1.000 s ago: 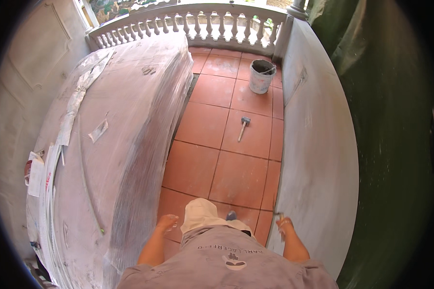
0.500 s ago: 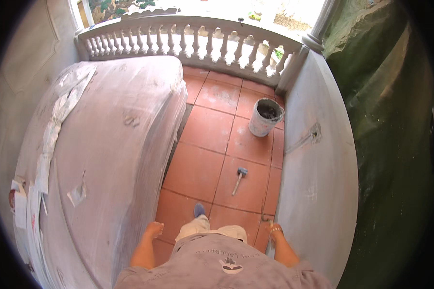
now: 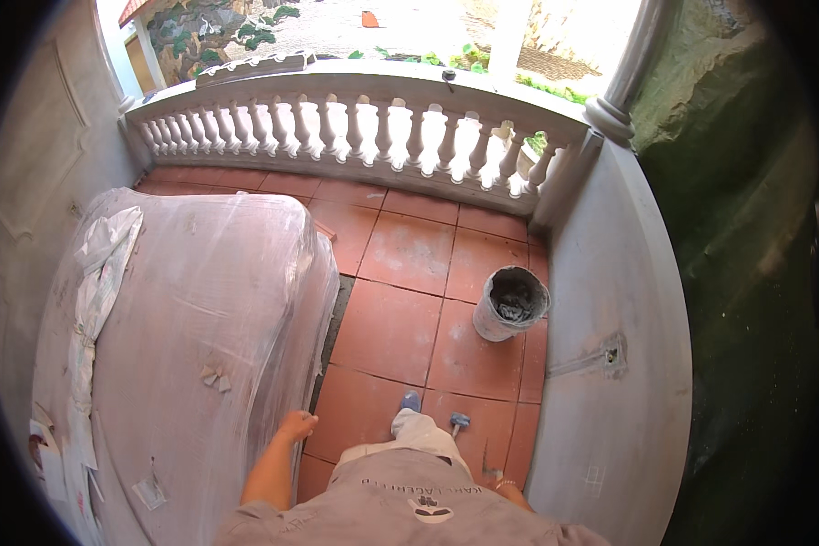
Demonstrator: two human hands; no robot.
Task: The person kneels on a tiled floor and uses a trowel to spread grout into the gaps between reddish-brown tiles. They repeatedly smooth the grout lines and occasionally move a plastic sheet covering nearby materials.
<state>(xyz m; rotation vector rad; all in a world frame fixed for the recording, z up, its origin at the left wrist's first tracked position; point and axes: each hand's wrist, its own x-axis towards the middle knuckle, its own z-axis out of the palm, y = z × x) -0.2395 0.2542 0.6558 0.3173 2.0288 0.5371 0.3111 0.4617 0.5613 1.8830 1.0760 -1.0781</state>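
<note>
My left hand point(image 3: 298, 426) hangs beside the wrapped stack with its fingers loosely curled and nothing visible in them. Low on the right, my right hand point(image 3: 495, 479) is partly hidden by my shirt, and a bracelet circles its wrist. Its fingers look closed around something thin and dark, too small and blurred to name. On the tiles between my foot and that hand lies a mallet point(image 3: 460, 421) with a dark head; its handle is partly covered by my leg. Farther ahead stands a bucket point(image 3: 499, 323) holding wet grey mortar.
A large stack wrapped in plastic film point(image 3: 200, 300) fills the left side. Red floor tiles point(image 3: 400, 318) run ahead to a balustrade point(image 3: 373, 164). A low grey wall point(image 3: 614, 291) with a small recessed box point(image 3: 614, 356) borders the right, with dark green sheeting point(image 3: 746, 273) beyond it.
I have stepped forward, so the bucket and mallet appear closer. My left hand swings slightly ahead; my right hand has dropped back, partly behind my body.
</note>
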